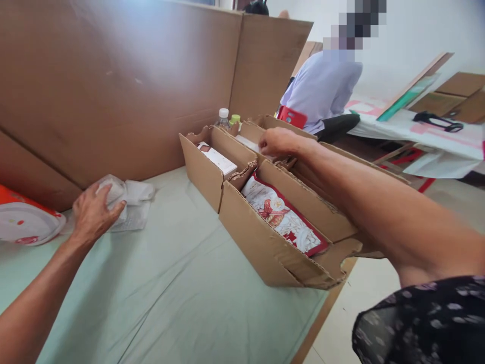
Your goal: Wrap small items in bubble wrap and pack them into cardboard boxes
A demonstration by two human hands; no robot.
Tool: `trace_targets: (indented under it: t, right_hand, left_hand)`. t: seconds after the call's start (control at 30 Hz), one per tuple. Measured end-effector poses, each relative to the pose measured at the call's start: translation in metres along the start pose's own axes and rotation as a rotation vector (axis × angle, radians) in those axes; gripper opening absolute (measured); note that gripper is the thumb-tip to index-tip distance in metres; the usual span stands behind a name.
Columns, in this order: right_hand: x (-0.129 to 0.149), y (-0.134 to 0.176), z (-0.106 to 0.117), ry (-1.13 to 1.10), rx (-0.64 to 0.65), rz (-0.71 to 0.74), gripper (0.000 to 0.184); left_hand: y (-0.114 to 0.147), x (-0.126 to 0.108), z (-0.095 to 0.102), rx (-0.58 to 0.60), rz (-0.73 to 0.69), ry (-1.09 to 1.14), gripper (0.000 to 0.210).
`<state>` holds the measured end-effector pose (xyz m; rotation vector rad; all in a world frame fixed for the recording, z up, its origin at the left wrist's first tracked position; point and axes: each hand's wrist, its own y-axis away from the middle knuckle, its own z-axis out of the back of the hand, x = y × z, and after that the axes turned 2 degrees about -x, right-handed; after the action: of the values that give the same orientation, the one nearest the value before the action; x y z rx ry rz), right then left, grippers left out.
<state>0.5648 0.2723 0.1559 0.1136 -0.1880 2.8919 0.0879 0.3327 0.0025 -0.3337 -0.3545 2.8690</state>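
My left hand [94,208] rests at the edge of some clear plastic-wrapped white packets [138,192], its thumb held apart from the fingers. These packets lie on the pale green table cover near the tall cardboard panel. My right hand [278,140] reaches across to a back cardboard box [250,127], fingers curled down over white items [248,142] in it. What the fingertips hold, if anything, is hidden. In front stands an open box with red-and-white printed packets [282,212]. Left of that, another open box holds white cartons [216,157].
A tall cardboard panel [125,86] walls off the back. An orange-and-white tub-like pack [28,217] sits at the left. Behind the boxes stand a clear bottle with a white cap [223,117] and a green-topped container [235,120]. A co-worker [322,86] sits near another table [450,144].
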Motion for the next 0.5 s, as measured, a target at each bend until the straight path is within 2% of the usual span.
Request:
trace_targets:
  t: [0.07, 0.13, 0.2, 0.27, 0.33, 0.4, 0.43, 0.5]
  right_hand:
    - [0.008, 0.013, 0.028, 0.071, -0.071, -0.015, 0.01]
    - [0.027, 0.036, 0.057, 0.078, -0.217, 0.067, 0.017]
    - [0.06, 0.066, 0.079, 0.084, -0.297, 0.241, 0.022]
    - [0.099, 0.098, 0.09, 0.057, -0.268, 0.425, 0.019]
    - [0.128, 0.123, 0.093, -0.034, -0.202, 0.625, 0.017]
    - [0.132, 0.138, 0.092, -0.17, -0.146, 0.761, 0.016]
    - [0.122, 0.14, 0.092, -0.22, -0.129, 0.755, 0.017]
    - [0.083, 0.141, 0.088, -0.211, -0.086, 0.564, 0.024]
  left_hand:
    - [0.003, -0.026, 0.024, -0.209, -0.097, 0.112, 0.067]
    - [0.01, -0.063, 0.052, -0.391, -0.341, 0.236, 0.075]
    - [0.022, -0.106, 0.079, -0.533, -0.608, 0.279, 0.091]
    - [0.037, -0.146, 0.099, -0.671, -0.75, 0.244, 0.104]
    - [0.048, -0.17, 0.11, -0.74, -0.784, 0.216, 0.095]
    - [0.049, -0.169, 0.11, -0.761, -0.744, 0.246, 0.072]
    - [0.044, -0.159, 0.107, -0.771, -0.708, 0.271, 0.061]
    - [0.028, -0.125, 0.098, -0.834, -0.592, 0.296, 0.048]
